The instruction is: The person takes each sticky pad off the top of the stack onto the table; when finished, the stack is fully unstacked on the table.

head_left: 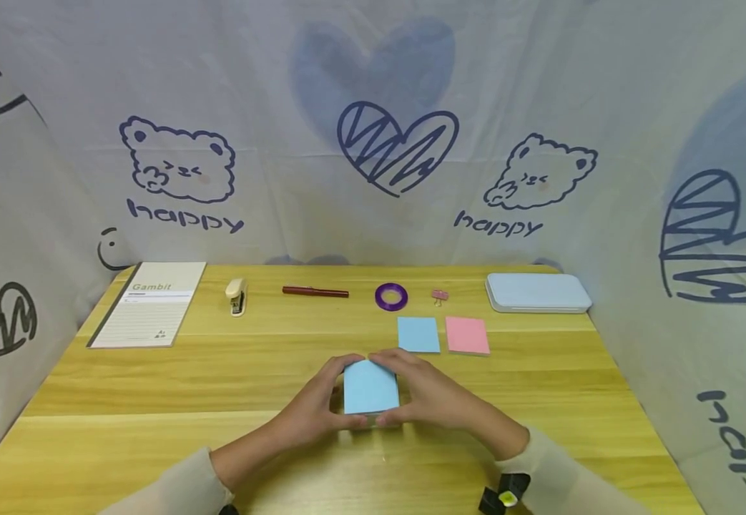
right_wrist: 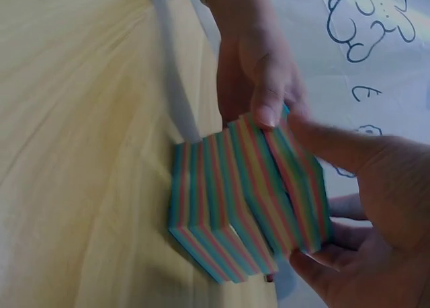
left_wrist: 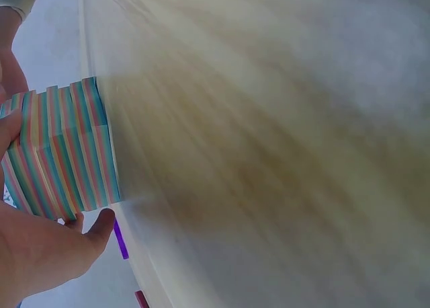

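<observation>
1. The fingers of my left hand [head_left: 311, 409] and my right hand [head_left: 433, 397] hold one thing between them, thumbs on its near side, fingertips by its far edge: a tall, square stack of sticky notes [head_left: 370, 388], many-coloured stripes down its sides, pale blue on top.
2. The stack is right in front of me, above the near-middle part of the yellow wood-grain desk [head_left: 154, 400]. Its layers sit staggered, so I judge that light, even pressure from both sides lines the edges up best; squeezing hard could push a layer out.
3. Just beyond lie a square, pale blue paper pad [head_left: 418, 335] and a square, pink one [head_left: 467, 336]; I should mind my right knuckles near the blue.
4. Farther off, the purple, ring-shaped tape roll [head_left: 378, 297] needs no care.
</observation>
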